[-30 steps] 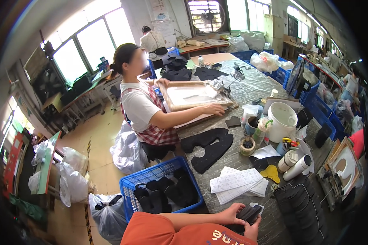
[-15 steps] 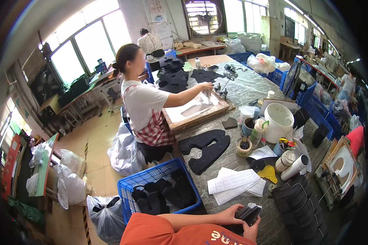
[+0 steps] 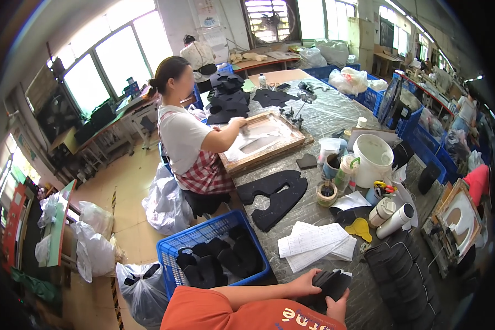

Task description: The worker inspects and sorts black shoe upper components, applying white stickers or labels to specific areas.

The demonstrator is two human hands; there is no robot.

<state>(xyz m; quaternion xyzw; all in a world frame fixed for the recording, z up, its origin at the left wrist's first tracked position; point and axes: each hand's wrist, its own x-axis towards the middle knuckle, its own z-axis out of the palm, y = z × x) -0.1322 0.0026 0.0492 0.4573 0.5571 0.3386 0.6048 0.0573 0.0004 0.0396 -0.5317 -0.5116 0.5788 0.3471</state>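
Observation:
A small stack of black fabric or foam pieces (image 3: 332, 285) is between my two hands above the near edge of the table, a bit of white showing at its far edge. My left hand (image 3: 306, 284) grips its left side, and my right hand (image 3: 338, 306) holds it from the near right side. The exact kind of the pieces cannot be made out. Just beyond them lie printed white paper sheets (image 3: 313, 246). To the right is a tied bundle of black pieces (image 3: 402, 275), and to the left a blue crate (image 3: 168, 269) holds black shaped pieces (image 3: 225, 258).
A co-worker (image 3: 184, 126) leans over a wooden-framed screen (image 3: 267, 154) at the table's left side. Large black cut-outs (image 3: 280, 206) lie nearer. A white bucket (image 3: 373, 159), jars (image 3: 326, 192), a yellow piece (image 3: 359, 230) and a white roll (image 3: 396, 221) crowd the right.
The black stack in my hands has tilted and now shows more of its broad face. The co-worker's arm has drawn back toward the body across the screen.

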